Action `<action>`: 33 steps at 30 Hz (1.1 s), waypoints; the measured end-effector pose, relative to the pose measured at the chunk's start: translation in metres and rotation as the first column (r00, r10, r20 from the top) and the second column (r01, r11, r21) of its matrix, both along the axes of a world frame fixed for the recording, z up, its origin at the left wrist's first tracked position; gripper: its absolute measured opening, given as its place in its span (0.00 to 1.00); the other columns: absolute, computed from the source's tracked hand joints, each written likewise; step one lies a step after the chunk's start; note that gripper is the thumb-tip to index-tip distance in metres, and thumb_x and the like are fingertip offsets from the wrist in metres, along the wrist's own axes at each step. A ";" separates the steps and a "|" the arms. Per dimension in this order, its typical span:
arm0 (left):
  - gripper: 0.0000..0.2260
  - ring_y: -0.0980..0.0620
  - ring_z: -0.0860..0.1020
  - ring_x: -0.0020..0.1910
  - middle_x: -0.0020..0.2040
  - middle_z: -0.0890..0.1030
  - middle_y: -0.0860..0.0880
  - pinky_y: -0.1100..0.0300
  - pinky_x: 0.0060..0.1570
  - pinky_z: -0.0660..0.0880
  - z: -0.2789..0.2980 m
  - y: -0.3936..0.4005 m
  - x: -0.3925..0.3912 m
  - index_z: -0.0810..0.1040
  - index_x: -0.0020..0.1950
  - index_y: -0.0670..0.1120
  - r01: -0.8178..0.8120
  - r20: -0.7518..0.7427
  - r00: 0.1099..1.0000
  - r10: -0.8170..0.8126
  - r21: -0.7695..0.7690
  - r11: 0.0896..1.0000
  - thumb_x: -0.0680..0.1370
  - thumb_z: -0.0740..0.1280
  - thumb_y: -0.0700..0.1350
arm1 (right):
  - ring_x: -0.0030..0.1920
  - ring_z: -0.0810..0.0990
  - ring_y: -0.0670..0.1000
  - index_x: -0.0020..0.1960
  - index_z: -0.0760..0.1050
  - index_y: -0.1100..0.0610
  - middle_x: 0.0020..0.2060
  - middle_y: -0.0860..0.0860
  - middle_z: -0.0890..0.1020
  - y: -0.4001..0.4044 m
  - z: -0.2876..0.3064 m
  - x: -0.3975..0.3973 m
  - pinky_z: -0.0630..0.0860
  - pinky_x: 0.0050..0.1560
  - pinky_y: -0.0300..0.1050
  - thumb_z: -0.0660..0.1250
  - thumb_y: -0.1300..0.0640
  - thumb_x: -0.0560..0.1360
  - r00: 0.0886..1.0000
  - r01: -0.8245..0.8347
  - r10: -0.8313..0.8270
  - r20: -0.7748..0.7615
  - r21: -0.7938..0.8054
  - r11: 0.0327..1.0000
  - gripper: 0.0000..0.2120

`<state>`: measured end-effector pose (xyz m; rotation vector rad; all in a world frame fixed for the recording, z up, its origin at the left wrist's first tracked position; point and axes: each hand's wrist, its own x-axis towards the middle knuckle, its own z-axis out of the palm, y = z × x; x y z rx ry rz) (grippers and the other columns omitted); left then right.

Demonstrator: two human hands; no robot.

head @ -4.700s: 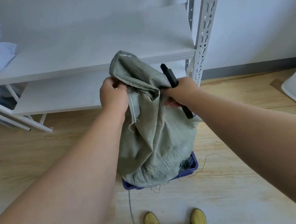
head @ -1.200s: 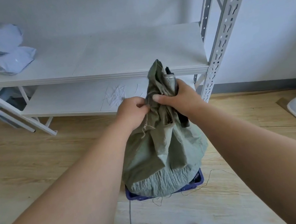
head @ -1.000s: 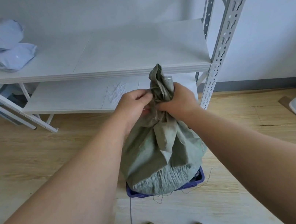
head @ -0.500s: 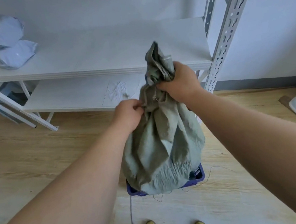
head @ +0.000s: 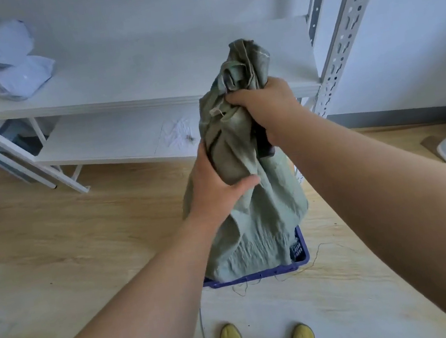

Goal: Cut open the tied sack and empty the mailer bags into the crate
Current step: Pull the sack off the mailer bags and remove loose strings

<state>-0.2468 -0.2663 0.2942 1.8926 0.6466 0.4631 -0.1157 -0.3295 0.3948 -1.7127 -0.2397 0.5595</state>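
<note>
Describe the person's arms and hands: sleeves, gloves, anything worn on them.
Both arms are bare as far up as the view shows: no sleeves in sight. The left hand and right hand wear no gloves. No watch, bracelet or ring shows on the visible wrists and fingers.

Sack (head: pixel 253 207) covers crate (head: pixel 301 252); shelf (head: pixel 144 73) just behind.

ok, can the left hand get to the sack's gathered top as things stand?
Probably yes. The left hand grips the sack at mid-height, just below the right hand bunching the top; nothing lies between, though the right hand already covers most of that neck.
</note>
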 end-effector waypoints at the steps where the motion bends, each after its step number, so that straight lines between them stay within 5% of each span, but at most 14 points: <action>1: 0.43 0.57 0.71 0.66 0.67 0.72 0.54 0.58 0.65 0.68 0.000 -0.009 0.005 0.62 0.71 0.52 0.031 0.029 0.999 -0.031 -0.016 0.999 0.61 0.79 0.55 | 0.46 0.83 0.57 0.53 0.79 0.58 0.45 0.55 0.84 0.002 0.001 -0.004 0.80 0.52 0.54 0.77 0.55 0.64 0.991 -0.037 0.038 -0.128 0.007 0.999 0.19; 3: 0.30 0.56 0.77 0.57 0.58 0.79 0.52 0.59 0.59 0.73 0.002 -0.020 0.018 0.70 0.65 0.48 -0.033 0.028 0.999 0.034 -0.050 0.998 0.66 0.76 0.50 | 0.47 0.83 0.59 0.55 0.79 0.60 0.47 0.58 0.84 0.008 -0.001 -0.011 0.80 0.53 0.55 0.78 0.56 0.64 0.952 -0.134 0.124 -0.280 -0.017 0.991 0.21; 5: 0.10 0.60 0.76 0.37 0.40 0.81 0.58 0.64 0.40 0.74 0.003 -0.022 0.023 0.76 0.49 0.48 -0.237 -0.004 0.971 0.239 -0.165 0.957 0.71 0.72 0.47 | 0.48 0.84 0.58 0.55 0.79 0.61 0.50 0.59 0.84 0.011 -0.003 -0.013 0.81 0.52 0.53 0.77 0.55 0.67 0.908 -0.218 0.218 -0.357 0.039 0.975 0.19; 7: 0.11 0.60 0.68 0.23 0.24 0.72 0.59 0.68 0.25 0.66 -0.002 -0.016 0.020 0.72 0.34 0.49 -0.356 -0.013 0.928 0.373 -0.331 0.874 0.73 0.71 0.46 | 0.46 0.84 0.54 0.55 0.80 0.62 0.48 0.56 0.85 0.010 -0.007 -0.008 0.81 0.51 0.49 0.76 0.51 0.69 0.845 -0.307 0.356 -0.398 0.185 0.934 0.20; 10: 0.07 0.55 0.78 0.35 0.35 0.80 0.53 0.62 0.38 0.77 0.002 -0.004 0.016 0.75 0.38 0.51 -0.445 -0.076 0.874 0.480 -0.521 0.729 0.72 0.73 0.46 | 0.33 0.76 0.49 0.48 0.77 0.57 0.35 0.50 0.79 -0.002 -0.019 0.000 0.75 0.34 0.40 0.74 0.40 0.66 0.902 -0.350 0.364 -0.232 0.100 0.932 0.23; 13: 0.11 0.46 0.81 0.47 0.48 0.83 0.47 0.51 0.52 0.79 0.008 0.013 0.018 0.78 0.51 0.47 -0.482 -0.203 0.857 0.474 -0.642 0.597 0.71 0.73 0.48 | 0.37 0.75 0.48 0.52 0.72 0.53 0.40 0.48 0.77 -0.019 -0.049 0.000 0.74 0.40 0.42 0.75 0.37 0.64 0.954 -0.299 0.300 -0.014 -0.159 0.941 0.27; 16: 0.16 0.43 0.82 0.49 0.51 0.84 0.44 0.46 0.53 0.79 0.009 0.026 0.021 0.79 0.58 0.44 -0.458 -0.314 0.888 0.337 -0.673 0.581 0.72 0.72 0.47 | 0.45 0.77 0.37 0.62 0.70 0.49 0.46 0.39 0.78 -0.031 -0.078 -0.015 0.71 0.42 0.27 0.80 0.46 0.62 0.897 -0.421 0.438 0.063 -0.185 0.888 0.32; 18: 0.16 0.42 0.82 0.50 0.53 0.83 0.42 0.46 0.52 0.79 0.010 0.030 0.024 0.78 0.60 0.42 -0.441 -0.341 0.897 0.280 -0.701 0.560 0.73 0.70 0.45 | 0.52 0.76 0.38 0.71 0.64 0.51 0.53 0.39 0.76 -0.032 -0.092 -0.030 0.68 0.43 0.22 0.82 0.49 0.60 0.868 -0.484 0.495 0.038 -0.156 0.861 0.45; 20: 0.15 0.40 0.82 0.49 0.53 0.83 0.40 0.47 0.45 0.80 0.011 0.031 0.026 0.78 0.60 0.41 -0.447 -0.360 0.895 0.266 -0.732 0.515 0.75 0.69 0.43 | 0.58 0.73 0.42 0.74 0.59 0.52 0.58 0.42 0.73 -0.029 -0.106 -0.046 0.68 0.47 0.25 0.83 0.49 0.57 0.880 -0.459 0.473 0.045 -0.178 0.871 0.52; 22: 0.15 0.40 0.82 0.49 0.53 0.82 0.40 0.49 0.40 0.80 0.012 0.028 0.026 0.78 0.61 0.41 -0.446 -0.374 0.895 0.242 -0.750 0.489 0.75 0.69 0.44 | 0.55 0.74 0.44 0.72 0.60 0.53 0.57 0.43 0.74 -0.027 -0.120 -0.061 0.71 0.50 0.35 0.82 0.49 0.58 0.920 -0.352 0.382 0.090 -0.240 0.905 0.49; 25: 0.17 0.46 0.83 0.49 0.54 0.83 0.43 0.53 0.44 0.80 0.009 0.030 0.022 0.78 0.61 0.43 -0.286 -0.231 0.958 0.170 -0.757 0.588 0.74 0.72 0.46 | 0.45 0.79 0.48 0.59 0.71 0.54 0.43 0.45 0.77 -0.024 -0.130 -0.063 0.68 0.34 0.36 0.75 0.53 0.66 0.982 -0.129 0.162 0.099 -0.279 0.951 0.25; 27: 0.20 0.54 0.83 0.48 0.55 0.83 0.50 0.58 0.48 0.79 0.011 0.037 0.012 0.77 0.61 0.47 -0.120 -0.143 0.989 0.030 -0.677 0.726 0.72 0.74 0.51 | 0.47 0.80 0.55 0.54 0.74 0.55 0.43 0.51 0.79 -0.023 -0.130 -0.052 0.70 0.36 0.42 0.71 0.55 0.70 0.991 -0.063 0.098 0.095 -0.317 0.946 0.14; 30: 0.32 0.57 0.78 0.54 0.59 0.77 0.58 0.56 0.57 0.73 0.000 0.044 -0.010 0.71 0.67 0.52 0.005 -0.368 0.921 -0.125 -0.310 0.951 0.66 0.77 0.55 | 0.45 0.80 0.58 0.47 0.76 0.56 0.40 0.53 0.81 -0.018 -0.116 -0.030 0.77 0.45 0.50 0.69 0.55 0.71 0.987 -0.058 0.108 0.117 -0.370 0.927 0.07; 33: 0.38 0.50 0.75 0.61 0.66 0.74 0.53 0.50 0.61 0.72 -0.022 0.038 -0.019 0.63 0.73 0.51 0.031 -0.459 0.884 -0.088 -0.130 0.991 0.67 0.78 0.50 | 0.39 0.80 0.58 0.36 0.73 0.53 0.33 0.51 0.78 -0.004 -0.097 -0.019 0.78 0.41 0.51 0.70 0.55 0.69 0.978 -0.077 0.135 0.158 -0.328 0.942 0.06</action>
